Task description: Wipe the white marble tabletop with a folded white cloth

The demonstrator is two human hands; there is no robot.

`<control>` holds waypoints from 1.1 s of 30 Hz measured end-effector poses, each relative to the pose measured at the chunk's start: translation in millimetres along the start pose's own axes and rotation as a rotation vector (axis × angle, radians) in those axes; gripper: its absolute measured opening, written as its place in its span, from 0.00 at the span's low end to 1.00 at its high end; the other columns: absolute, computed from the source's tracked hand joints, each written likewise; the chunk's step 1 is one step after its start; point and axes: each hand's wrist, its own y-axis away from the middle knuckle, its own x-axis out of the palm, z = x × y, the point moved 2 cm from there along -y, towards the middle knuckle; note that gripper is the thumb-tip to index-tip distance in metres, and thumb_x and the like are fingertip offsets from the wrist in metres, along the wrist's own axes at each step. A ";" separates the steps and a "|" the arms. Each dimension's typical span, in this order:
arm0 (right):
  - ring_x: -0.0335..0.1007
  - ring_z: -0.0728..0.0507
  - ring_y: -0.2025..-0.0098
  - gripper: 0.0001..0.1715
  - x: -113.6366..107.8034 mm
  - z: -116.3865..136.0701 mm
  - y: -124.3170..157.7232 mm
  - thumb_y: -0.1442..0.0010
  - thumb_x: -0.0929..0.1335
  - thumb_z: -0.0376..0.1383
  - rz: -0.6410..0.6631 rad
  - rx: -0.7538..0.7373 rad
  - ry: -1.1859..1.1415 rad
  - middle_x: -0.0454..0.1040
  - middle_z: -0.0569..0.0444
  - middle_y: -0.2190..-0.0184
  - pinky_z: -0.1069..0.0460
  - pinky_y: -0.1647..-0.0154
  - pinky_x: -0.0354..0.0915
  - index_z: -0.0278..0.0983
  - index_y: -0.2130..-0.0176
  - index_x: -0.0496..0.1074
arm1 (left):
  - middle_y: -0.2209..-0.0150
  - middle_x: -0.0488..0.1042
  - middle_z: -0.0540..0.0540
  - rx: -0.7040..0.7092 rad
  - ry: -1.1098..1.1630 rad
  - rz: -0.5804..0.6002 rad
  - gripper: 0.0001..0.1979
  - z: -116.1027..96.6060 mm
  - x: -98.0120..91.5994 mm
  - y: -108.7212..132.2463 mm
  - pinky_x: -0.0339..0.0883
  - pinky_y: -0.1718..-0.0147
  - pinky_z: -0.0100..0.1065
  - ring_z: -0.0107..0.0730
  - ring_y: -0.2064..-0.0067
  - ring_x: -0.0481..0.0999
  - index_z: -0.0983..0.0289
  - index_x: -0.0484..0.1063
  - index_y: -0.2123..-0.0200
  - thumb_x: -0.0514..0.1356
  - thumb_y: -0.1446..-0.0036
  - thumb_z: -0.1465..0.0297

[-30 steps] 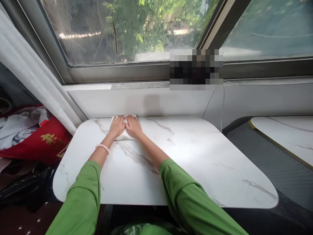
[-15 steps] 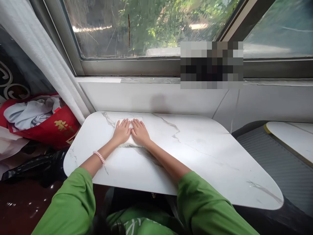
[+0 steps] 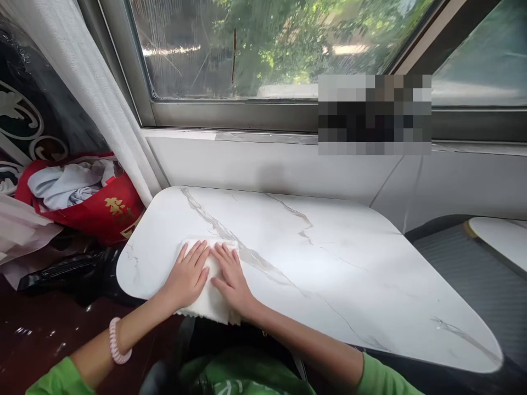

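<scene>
A folded white cloth [image 3: 214, 304] lies at the near edge of a white marble-look table [image 3: 329, 263], its lower edge hanging slightly over. My left hand [image 3: 187, 276] presses flat on the cloth's left part, fingers stretched out. My right hand [image 3: 230, 278] lies flat beside it on the cloth, fingers spread too. Both hands touch each other along the thumbs. A pink bead bracelet [image 3: 115, 343] circles my left wrist.
A window [image 3: 267, 49] and white sill wall [image 3: 263, 164] run behind the table. A white curtain [image 3: 102, 104] hangs at left. A red bag with pale clothes [image 3: 82, 203] and a black bag [image 3: 69, 274] sit left of the table. A second tabletop [image 3: 500, 236] is at right.
Both hands have pulled the cloth from the table's far edge by the wall back to its near edge. My arms have drawn in toward me.
</scene>
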 end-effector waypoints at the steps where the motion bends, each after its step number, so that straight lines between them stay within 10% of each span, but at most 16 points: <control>1: 0.34 0.41 0.32 0.37 -0.6 -0.6 -4.5 0.41 0.60 0.36 0.024 -0.016 0.022 0.46 0.50 0.33 0.36 0.34 0.38 0.37 0.34 0.48 | 0.35 0.53 0.59 -0.007 0.002 -0.001 0.24 4.0 0.4 -1.6 0.42 0.36 0.48 0.38 0.34 0.50 0.68 0.52 0.37 0.42 0.34 0.68; 7: 0.34 0.39 0.32 0.36 0.1 -20.9 -75.4 0.38 0.57 0.40 0.124 -0.030 0.310 0.44 0.40 0.34 0.41 0.33 0.37 0.25 0.36 0.51 | 0.37 0.57 0.61 -0.048 -0.014 0.019 0.24 54.8 15.1 -53.8 0.41 0.37 0.48 0.39 0.35 0.52 0.69 0.56 0.39 0.43 0.36 0.67; 19: 0.43 0.36 0.34 0.33 31.3 -62.6 -241.8 0.38 0.56 0.37 -0.080 0.098 0.484 0.53 0.36 0.37 0.41 0.35 0.38 0.22 0.38 0.54 | 0.37 0.57 0.60 -0.028 -0.029 0.066 0.23 191.4 30.3 -176.0 0.40 0.37 0.46 0.35 0.36 0.53 0.67 0.56 0.40 0.43 0.37 0.69; 33: 0.41 0.35 0.34 0.33 59.4 -36.5 -249.0 0.36 0.56 0.37 -0.102 0.066 0.452 0.52 0.33 0.37 0.40 0.35 0.36 0.20 0.38 0.54 | 0.37 0.58 0.61 -0.065 -0.050 0.062 0.23 216.0 21.4 -147.3 0.40 0.37 0.46 0.36 0.36 0.53 0.67 0.57 0.40 0.42 0.37 0.70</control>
